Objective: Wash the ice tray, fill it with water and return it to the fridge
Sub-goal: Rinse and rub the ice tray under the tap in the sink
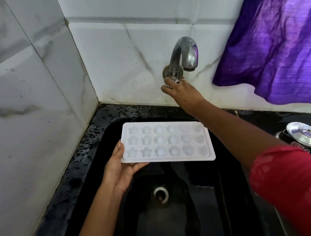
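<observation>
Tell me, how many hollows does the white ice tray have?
18. The ice tray, held over the black sink, shows three rows of six; the left hand grips its left edge, hiding none.

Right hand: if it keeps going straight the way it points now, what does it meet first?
The right hand points up at the tap; its fingertips already seem to be at the tap's base, with the tiled wall just behind.

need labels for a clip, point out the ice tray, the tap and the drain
ice tray (167, 141): head view, middle of its moulded top
tap (183, 54): head view, curved spout
drain (159, 193): head view, metal ring
</observation>
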A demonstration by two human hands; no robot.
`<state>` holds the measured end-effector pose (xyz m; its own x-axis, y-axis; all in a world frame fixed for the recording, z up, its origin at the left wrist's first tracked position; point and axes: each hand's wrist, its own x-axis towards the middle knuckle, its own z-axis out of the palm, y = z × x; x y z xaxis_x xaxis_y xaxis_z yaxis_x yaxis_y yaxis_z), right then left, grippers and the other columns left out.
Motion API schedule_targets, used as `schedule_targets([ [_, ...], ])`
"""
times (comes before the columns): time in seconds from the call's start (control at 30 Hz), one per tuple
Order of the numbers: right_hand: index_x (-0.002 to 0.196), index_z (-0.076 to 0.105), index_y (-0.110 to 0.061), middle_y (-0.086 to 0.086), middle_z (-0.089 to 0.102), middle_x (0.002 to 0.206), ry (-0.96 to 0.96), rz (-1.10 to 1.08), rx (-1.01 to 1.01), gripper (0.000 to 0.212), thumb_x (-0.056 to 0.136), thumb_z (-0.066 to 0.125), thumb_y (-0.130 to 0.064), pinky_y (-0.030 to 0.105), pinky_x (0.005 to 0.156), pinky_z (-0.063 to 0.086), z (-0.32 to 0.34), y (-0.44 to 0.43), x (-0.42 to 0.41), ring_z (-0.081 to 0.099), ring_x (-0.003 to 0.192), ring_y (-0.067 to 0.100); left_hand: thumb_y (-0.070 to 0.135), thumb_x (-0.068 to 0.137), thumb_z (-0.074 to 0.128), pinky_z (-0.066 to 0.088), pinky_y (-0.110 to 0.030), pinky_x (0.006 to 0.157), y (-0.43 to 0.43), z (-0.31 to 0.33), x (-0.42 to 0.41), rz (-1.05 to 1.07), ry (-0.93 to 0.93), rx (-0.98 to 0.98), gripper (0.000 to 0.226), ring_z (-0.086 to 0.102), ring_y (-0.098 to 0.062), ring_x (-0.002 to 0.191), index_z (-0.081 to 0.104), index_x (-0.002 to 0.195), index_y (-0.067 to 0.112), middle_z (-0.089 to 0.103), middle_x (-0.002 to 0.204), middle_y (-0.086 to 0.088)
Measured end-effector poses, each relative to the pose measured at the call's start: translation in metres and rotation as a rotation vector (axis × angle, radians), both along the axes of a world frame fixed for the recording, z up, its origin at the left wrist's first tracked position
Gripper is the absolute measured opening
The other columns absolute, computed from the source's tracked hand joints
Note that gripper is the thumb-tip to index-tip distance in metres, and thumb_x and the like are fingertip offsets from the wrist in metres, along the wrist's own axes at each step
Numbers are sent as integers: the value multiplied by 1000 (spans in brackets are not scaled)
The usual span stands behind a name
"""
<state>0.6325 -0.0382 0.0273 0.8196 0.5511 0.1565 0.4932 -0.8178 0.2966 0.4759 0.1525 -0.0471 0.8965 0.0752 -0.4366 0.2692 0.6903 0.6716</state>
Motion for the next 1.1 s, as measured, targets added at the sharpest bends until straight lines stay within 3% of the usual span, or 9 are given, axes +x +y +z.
schedule_targets([
  [0.23,135,37,-8,11,25,150,28,-1,2,69,75,56,19,37,79,46,2,0,4,51,106,41,24,100,35,57,-41,50,-6,2,-7,53,6,-23,25,67,-25,84,58,107,22,70,96,-3],
  [0.33,135,41,-7,12,27,150,84,15,71,55,84,49,13,38,88,41,0,-1,6,47,116,41,24,101,35,57,-42,50,-8,6,-7,71,11,-18,24,64,-27,88,59,105,23,69,96,-4],
  [0.43,137,36,-8,9,26,149,103,27,77,54,87,51,6,28,86,41,1,-2,9,45,121,35,24,101,35,57,-43,51,-8,8,-7,89,20,-19,24,64,-28,88,59,105,22,69,96,-5],
  [0.53,143,30,-14,8,19,155,155,47,51,57,91,44,5,27,99,37,4,-4,10,34,134,31,24,101,35,57,-45,52,-8,9,-8,93,22,-27,24,63,-28,90,58,106,21,67,100,-6],
  [0.67,150,16,-19,10,7,159,171,-58,384,58,98,40,-17,46,117,18,-19,-9,-22,14,143,35,25,100,36,58,-47,53,-7,7,-10,109,16,-24,23,63,-29,91,58,106,22,66,101,-6],
  [0.73,151,7,-12,12,0,159,164,-176,339,60,100,32,-33,43,117,11,-39,-13,-56,6,145,33,25,101,35,57,-46,53,-9,4,-8,114,17,-29,24,62,-29,92,56,110,22,66,101,-5],
  [0.9,148,-3,-2,15,-13,157,454,-418,388,72,98,20,-50,38,116,-5,-70,-1,-93,-13,145,26,24,100,35,57,-46,53,-31,-5,0,61,41,-66,24,62,-29,92,58,106,19,65,104,-9],
  [1.0,148,-2,-3,15,-14,157,458,-294,401,74,97,21,-51,37,116,-8,-77,28,-104,-13,145,26,23,97,39,58,-48,56,-46,-15,3,24,67,-161,28,67,-29,85,57,116,13,66,106,-15],
  [1.1,149,-2,-8,7,-14,157,489,-92,314,71,96,10,-54,36,113,-15,-82,47,-118,-16,145,18,19,97,38,58,-35,53,-50,-23,4,3,59,-155,29,71,-19,72,58,117,15,73,92,-8],
])
